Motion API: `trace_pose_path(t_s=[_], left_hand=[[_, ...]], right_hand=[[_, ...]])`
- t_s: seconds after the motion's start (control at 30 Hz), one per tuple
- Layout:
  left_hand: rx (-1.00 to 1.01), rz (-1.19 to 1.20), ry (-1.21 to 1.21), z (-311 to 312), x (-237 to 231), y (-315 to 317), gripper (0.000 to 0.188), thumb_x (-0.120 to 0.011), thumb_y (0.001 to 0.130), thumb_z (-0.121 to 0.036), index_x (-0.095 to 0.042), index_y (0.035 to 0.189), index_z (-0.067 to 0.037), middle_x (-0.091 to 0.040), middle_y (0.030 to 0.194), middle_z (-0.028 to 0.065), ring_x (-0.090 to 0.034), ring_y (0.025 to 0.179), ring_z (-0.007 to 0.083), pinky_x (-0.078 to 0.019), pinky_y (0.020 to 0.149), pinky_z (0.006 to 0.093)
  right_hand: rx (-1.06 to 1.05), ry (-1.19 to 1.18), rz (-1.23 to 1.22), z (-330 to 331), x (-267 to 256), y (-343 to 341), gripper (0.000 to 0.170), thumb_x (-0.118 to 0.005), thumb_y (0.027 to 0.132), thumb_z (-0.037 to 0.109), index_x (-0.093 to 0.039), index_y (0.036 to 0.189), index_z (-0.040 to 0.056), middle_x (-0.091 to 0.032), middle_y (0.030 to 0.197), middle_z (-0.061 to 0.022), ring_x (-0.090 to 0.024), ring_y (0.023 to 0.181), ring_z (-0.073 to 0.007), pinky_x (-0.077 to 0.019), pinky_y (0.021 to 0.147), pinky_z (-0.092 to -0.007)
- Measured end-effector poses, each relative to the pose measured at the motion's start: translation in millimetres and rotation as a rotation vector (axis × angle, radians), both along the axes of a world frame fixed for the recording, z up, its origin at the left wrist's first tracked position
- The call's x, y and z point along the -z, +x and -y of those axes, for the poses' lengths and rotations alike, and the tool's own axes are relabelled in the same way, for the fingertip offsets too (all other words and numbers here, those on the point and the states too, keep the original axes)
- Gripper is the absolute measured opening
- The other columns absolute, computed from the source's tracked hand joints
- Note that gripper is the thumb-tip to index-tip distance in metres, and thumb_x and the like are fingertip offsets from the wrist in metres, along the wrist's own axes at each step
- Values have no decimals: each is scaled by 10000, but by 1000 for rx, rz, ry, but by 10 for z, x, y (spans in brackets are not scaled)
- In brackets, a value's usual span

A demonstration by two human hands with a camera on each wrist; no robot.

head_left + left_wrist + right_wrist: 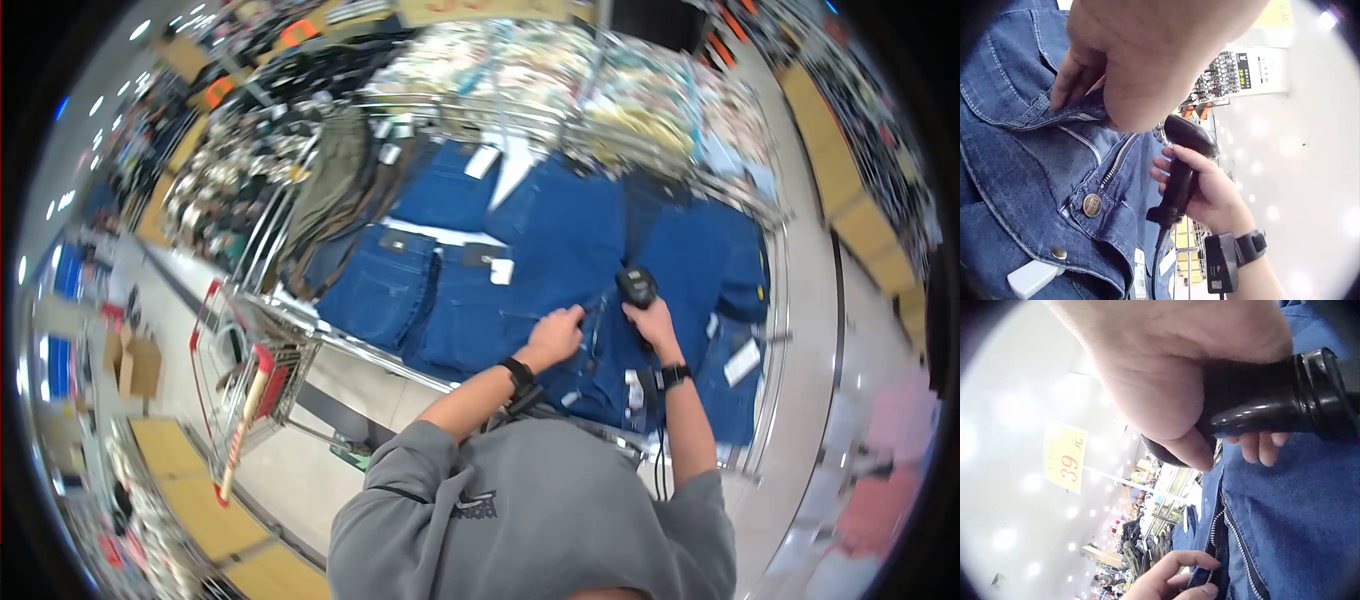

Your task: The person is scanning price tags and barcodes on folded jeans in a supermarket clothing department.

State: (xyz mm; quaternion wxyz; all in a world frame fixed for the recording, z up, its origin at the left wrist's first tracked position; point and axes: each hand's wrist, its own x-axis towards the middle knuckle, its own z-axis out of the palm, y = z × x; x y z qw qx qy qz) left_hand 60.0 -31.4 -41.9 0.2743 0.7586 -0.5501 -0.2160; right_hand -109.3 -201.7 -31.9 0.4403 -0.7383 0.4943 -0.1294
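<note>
Blue jeans lie folded and spread over a metal-railed display. My left hand pinches the waistband edge of one pair near its open zipper; in the left wrist view the denim shows a metal button and a snap. The right hand grips a black corded handheld scanner just above the jeans, to the right of my left hand. In the right wrist view, fingers wrap the scanner's dark handle, and the open zipper lies below it. White tags lie on the jeans.
Metal rails edge the display. A shopping cart with red trim stands at the left, with an open cardboard box beyond it. Piles of pale clothes lie behind the jeans, and a 39 price sign stands above.
</note>
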Motion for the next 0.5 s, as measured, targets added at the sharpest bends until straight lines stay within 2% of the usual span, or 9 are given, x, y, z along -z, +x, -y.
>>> trace_pose_path(t_s=[0.03,0.07,0.1,0.13,0.17,0.23,0.33,0.5], left_hand=[[-16,50,-46,29,-102,-34,275,-548,812,-127,-587,1084,-103,-628,943,204,-640,868,420,-527,740,522],[-2,50,-94,84,-117,-58,276,-553,813,-130,-601,1083,-104,-626,970,205,-647,850,406,-535,739,506],[-18,52,-133,75,-318,-111,277,-551,814,-127,-608,1084,-110,-620,998,209,-651,842,389,-542,739,491],[15,75,-79,188,-292,-135,261,-548,817,-121,-617,1067,-91,-618,1005,207,-652,847,373,-547,745,477],[17,156,-31,242,-347,-166,229,-555,818,-124,-633,1023,-60,-620,996,190,-656,846,354,-549,731,457],[9,254,-14,405,-236,-205,212,-617,768,-113,-652,963,-39,-618,973,163,-652,862,323,-547,727,420],[-90,198,-246,581,58,-273,87,-569,821,-85,-631,852,-33,-581,899,161,-647,782,334,-538,671,430],[-12,306,-187,557,20,-236,126,-577,812,-85,-641,888,-8,-585,912,149,-657,739,292,-543,629,387]], right_hand=[[11,-75,-8,22,-22,84,461,-749,727,302,-657,1060,-3,-698,963,-208,-665,953,-361,-497,829,-403],[32,-273,27,80,144,160,295,-739,739,239,-656,874,-10,-667,705,-88,-629,638,-190,-478,611,-342],[8,-256,80,149,237,228,309,-741,732,254,-656,870,-9,-666,698,-90,-633,647,-192,-481,623,-343],[7,-207,34,242,374,283,340,-742,724,257,-665,920,-10,-691,761,-123,-659,713,-229,-495,674,-368],[7,-138,-72,143,90,369,458,-752,717,296,-657,1058,6,-691,993,-228,-662,951,-370,-497,817,-430],[-27,-167,-3,182,204,445,449,-748,705,271,-661,1062,13,-697,983,-211,-667,934,-356,-497,823,-429],[-3,-106,95,259,347,524,381,-726,681,161,-638,993,-39,-691,899,-176,-662,829,-284,-503,785,-393],[18,-24,190,285,490,476,332,-690,724,121,-612,994,-57,-668,880,-137,-622,780,-237,-491,744,-369]])
